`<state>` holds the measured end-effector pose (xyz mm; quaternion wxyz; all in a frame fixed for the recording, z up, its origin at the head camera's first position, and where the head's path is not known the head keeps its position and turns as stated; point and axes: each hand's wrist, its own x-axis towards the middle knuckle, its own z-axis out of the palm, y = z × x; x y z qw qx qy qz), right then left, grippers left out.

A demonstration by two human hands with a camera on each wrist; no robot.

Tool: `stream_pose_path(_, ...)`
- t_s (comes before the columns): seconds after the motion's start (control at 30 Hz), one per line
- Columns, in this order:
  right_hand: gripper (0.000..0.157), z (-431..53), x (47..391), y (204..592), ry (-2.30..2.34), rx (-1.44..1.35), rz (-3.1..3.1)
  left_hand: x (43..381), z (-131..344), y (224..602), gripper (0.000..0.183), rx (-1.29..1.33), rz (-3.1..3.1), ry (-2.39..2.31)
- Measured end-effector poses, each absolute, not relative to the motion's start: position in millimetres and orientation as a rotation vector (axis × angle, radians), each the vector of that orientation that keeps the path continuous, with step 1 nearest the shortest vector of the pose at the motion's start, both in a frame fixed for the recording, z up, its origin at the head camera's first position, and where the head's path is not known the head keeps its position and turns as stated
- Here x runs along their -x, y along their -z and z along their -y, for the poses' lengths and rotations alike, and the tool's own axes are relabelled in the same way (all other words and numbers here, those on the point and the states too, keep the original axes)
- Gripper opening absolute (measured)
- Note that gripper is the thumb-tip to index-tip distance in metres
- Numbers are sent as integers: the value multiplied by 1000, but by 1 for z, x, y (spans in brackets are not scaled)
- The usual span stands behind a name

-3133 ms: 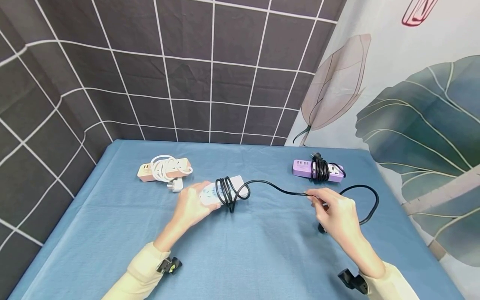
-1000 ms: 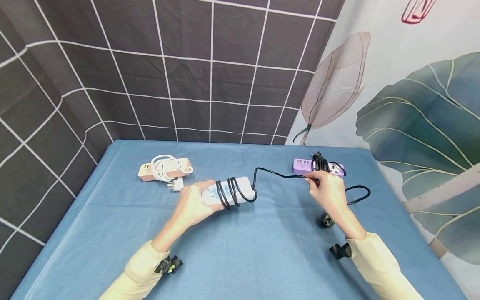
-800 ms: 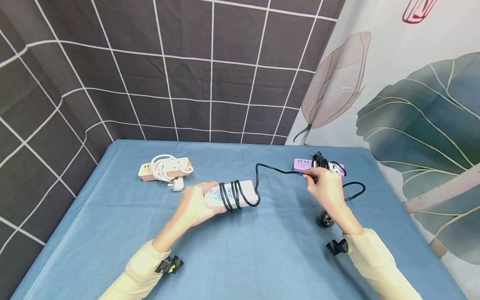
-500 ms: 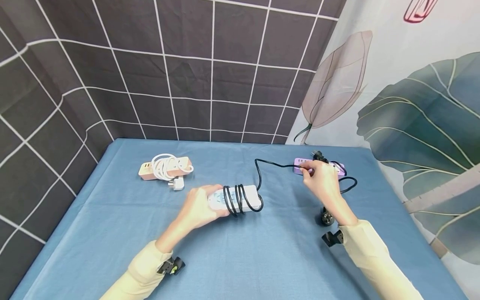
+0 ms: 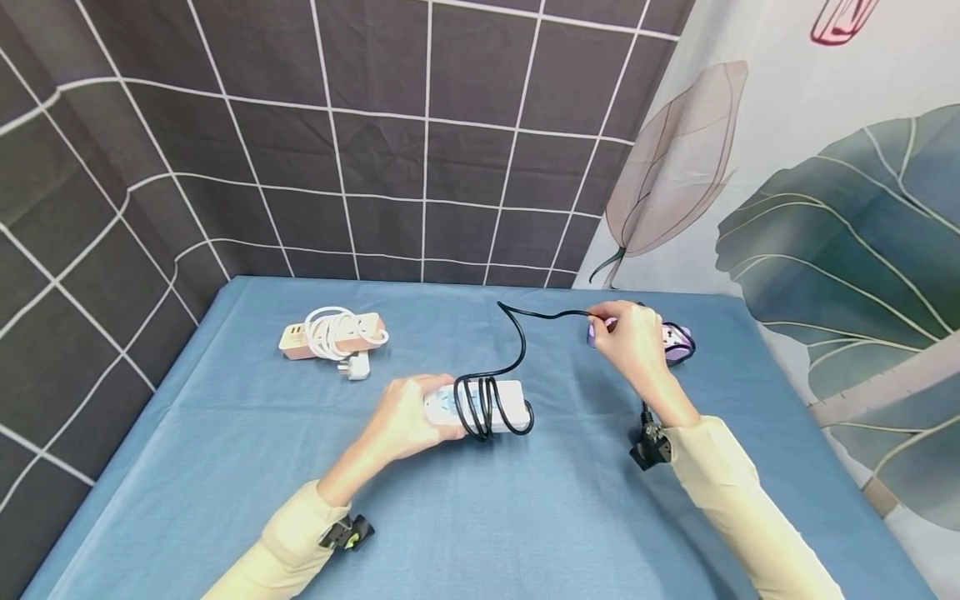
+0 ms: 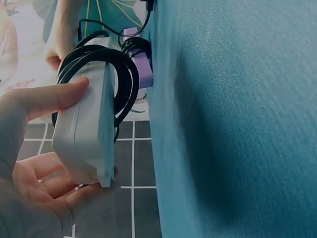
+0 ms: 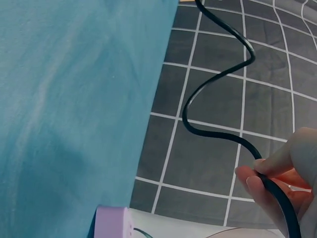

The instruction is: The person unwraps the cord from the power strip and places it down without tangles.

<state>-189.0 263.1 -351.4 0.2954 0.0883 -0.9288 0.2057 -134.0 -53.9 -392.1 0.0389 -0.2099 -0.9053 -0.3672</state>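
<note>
Fingers of the left hand (image 5: 408,419) grip the left end of a white power strip (image 5: 513,403), mid-tabletop (image 5: 465,525), in the head view. The right hand (image 5: 630,342) pinches its black cord (image 5: 522,341) before a purple power strip (image 5: 673,337), far right; a peach one lies far left. Left wrist view: white strip raised, cord looped round it. Right wrist view: cord between thumb and fingertips.

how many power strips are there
3: a white strip in the left grip, a peach strip at back left, and a purple strip at back right, partly hidden by the right grip.
</note>
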Motion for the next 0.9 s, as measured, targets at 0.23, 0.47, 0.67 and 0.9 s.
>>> stream_pose_path(0.23,11,-260,189,346,-568,-229,2421,135,53,392,65,655,2783,1117)
stream_pose_path(0.47,11,-257,184,336,-575,-248,2354,136,52,395,67,644,2802,1129)
stream_pose_path(0.67,10,-257,176,329,-578,-257,2306,138,53,398,64,650,2786,1122)
stream_pose_path(0.9,9,-262,166,323,-553,-242,2258,141,55,399,57,634,2772,1113)
